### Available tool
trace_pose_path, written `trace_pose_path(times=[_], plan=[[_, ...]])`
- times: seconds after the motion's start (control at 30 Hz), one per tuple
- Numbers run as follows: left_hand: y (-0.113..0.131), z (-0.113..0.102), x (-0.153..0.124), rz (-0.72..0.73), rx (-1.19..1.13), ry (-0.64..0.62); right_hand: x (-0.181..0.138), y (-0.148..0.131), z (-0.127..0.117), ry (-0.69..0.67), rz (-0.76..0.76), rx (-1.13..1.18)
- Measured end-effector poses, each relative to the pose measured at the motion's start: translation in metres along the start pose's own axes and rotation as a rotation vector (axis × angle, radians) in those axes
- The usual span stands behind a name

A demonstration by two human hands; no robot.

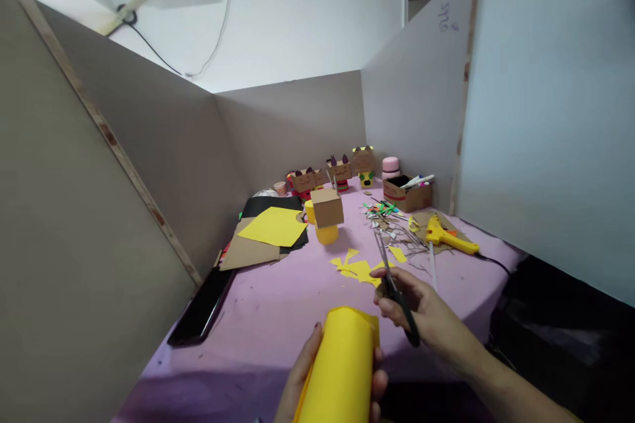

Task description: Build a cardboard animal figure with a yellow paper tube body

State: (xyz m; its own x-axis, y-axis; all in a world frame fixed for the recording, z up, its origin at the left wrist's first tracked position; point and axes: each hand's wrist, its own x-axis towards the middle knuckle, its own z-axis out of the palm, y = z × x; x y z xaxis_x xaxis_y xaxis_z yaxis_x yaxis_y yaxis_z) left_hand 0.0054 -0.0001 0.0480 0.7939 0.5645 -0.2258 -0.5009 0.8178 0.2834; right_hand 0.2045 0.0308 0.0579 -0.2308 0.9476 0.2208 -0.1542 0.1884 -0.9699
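Observation:
My left hand (305,370) is wrapped round a rolled tube of yellow paper (344,363) at the bottom centre, thumb on one side and fingertips on the other. To the right of the tube, my right hand (417,301) grips a pair of scissors (394,291) with dark handles, its blades pointing up and away. Yellow paper scraps (357,269) lie on the table just beyond. Farther back stands a figure with a cardboard box head (327,208) on a yellow round base (327,234). The lower end of the tube runs out of view.
A yellow glue gun (451,236) lies at right with its cord over the edge. Left are yellow paper (275,226), cardboard (253,251) and a black tablet-like device (203,307). Finished-looking box figures (340,170), a pen box (409,195) and coloured scraps (384,209) sit behind. Partitions (297,106) enclose the table.

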Motion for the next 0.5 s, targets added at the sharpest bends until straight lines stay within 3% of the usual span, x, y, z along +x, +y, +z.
trace_pose_path(times=[0.23, 0.37, 0.5], plan=[[0.001, 0.014, -0.016, 0.134, -0.041, -0.041, -0.051, 0.006, -0.015, -0.26, 0.107, -0.32], [-0.001, 0.023, -0.02, 0.139, -0.022, -0.035, -0.058, 0.011, -0.018, -0.276, 0.138, -0.484], [-0.004, 0.027, -0.02, 0.148, -0.065, 0.028, -0.053, 0.014, -0.016, -0.254, 0.127, -0.444]])
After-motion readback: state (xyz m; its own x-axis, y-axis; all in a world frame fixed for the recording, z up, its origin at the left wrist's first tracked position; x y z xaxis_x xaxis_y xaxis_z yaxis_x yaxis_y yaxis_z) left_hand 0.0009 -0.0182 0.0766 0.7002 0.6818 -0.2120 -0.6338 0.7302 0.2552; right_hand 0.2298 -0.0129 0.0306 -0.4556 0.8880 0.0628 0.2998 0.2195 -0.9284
